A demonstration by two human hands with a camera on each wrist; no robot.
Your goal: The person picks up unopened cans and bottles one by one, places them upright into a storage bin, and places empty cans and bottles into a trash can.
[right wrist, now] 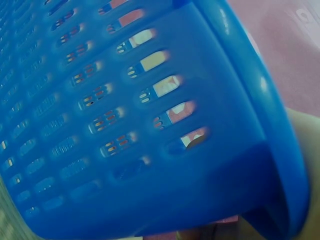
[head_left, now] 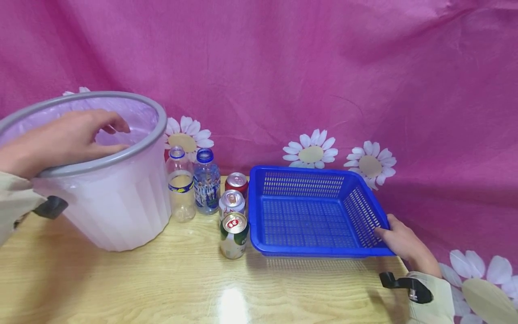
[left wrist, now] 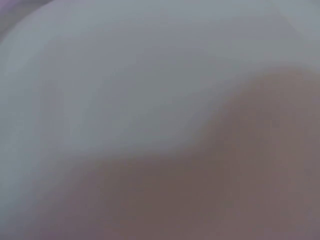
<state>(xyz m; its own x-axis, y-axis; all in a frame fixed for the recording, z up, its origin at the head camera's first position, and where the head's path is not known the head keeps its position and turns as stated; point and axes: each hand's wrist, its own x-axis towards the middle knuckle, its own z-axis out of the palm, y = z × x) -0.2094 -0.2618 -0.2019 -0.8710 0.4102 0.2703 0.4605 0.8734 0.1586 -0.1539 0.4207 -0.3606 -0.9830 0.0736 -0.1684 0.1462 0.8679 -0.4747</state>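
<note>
My left hand reaches over the grey rim of a white wastebasket lined with a thin purplish bag. Its fingers are loosely bent above the opening, and nothing shows between them and the thumb. In the left wrist view there is only a blurred pale surface and part of the hand. On the other side, my right hand grips the right rim of a blue plastic basket, thumb over the inner side. The basket's slotted wall fills most of the right wrist view. No items are visible inside the basket.
Between wastebasket and basket stand a clear bottle, a blue-rimmed bottle, and a front-to-back row of a green-and-white can, a white can and a red can. A pink flowered cloth hangs behind the wooden table.
</note>
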